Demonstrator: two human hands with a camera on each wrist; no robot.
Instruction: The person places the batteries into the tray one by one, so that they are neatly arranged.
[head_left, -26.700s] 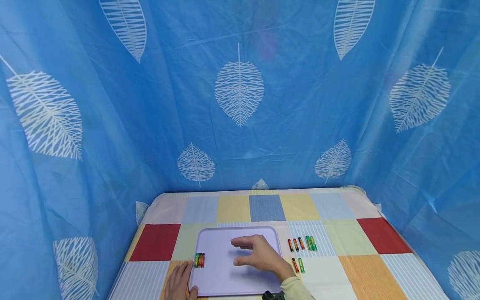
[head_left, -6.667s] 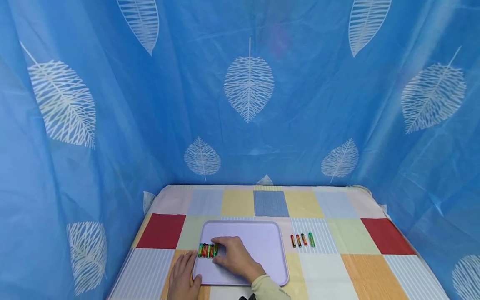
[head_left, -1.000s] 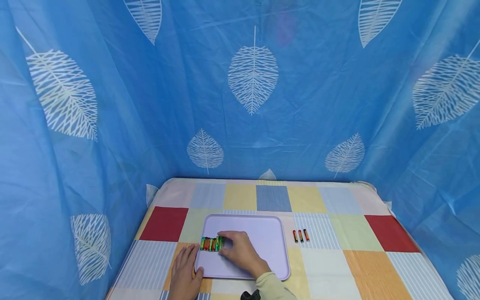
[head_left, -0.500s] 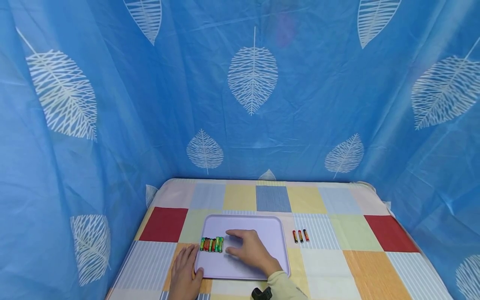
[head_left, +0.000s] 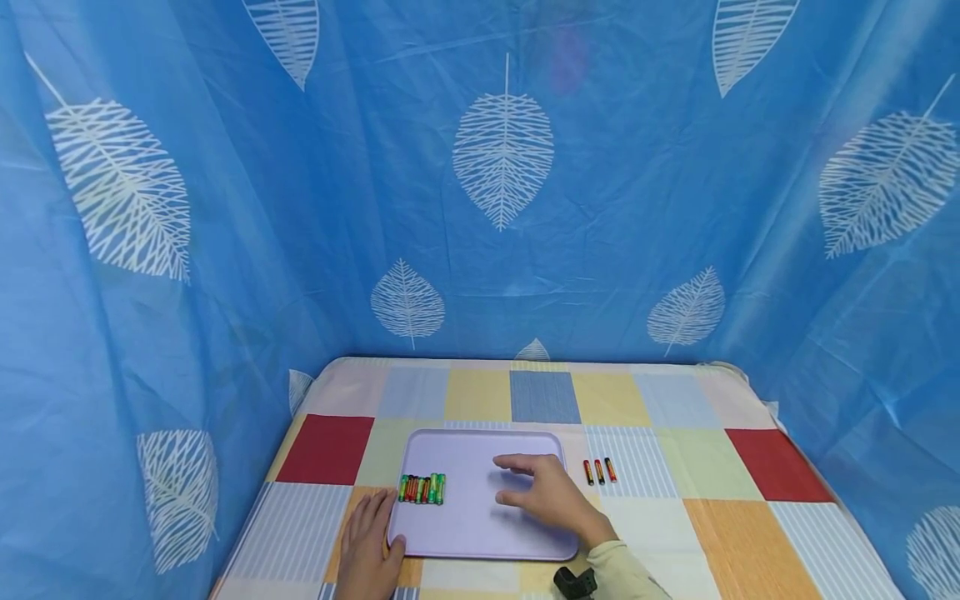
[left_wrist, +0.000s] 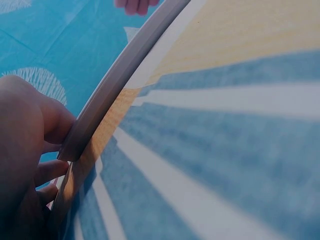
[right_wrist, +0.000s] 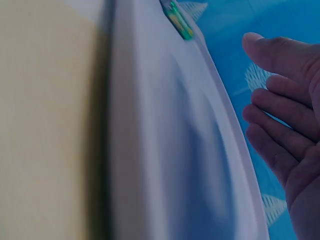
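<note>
In the head view a lilac tray (head_left: 480, 533) lies on the patchwork cloth. Side by side near its left edge stands a row of several small green and red batteries (head_left: 423, 489). My left hand (head_left: 367, 550) rests along the tray's left side, fingers straight and thumb at the near corner; the left wrist view has that hand at the tray rim (left_wrist: 107, 95). Over the tray's right half hovers my right hand (head_left: 543, 493), thumb and fingers spread apart with nothing between them. The right wrist view shows its bare palm (right_wrist: 300, 150) and a green battery (right_wrist: 181, 22) beyond.
Three red and black batteries (head_left: 599, 472) lie on the cloth just right of the tray. The patchwork cloth (head_left: 645, 533) covers the table, and blue curtains with white leaves (head_left: 502, 292) enclose its back and sides.
My right hand has let go of a green battery at the row's right end and moved right. Since the oldest frame the row has grown, and fewer batteries lie on the cloth.
</note>
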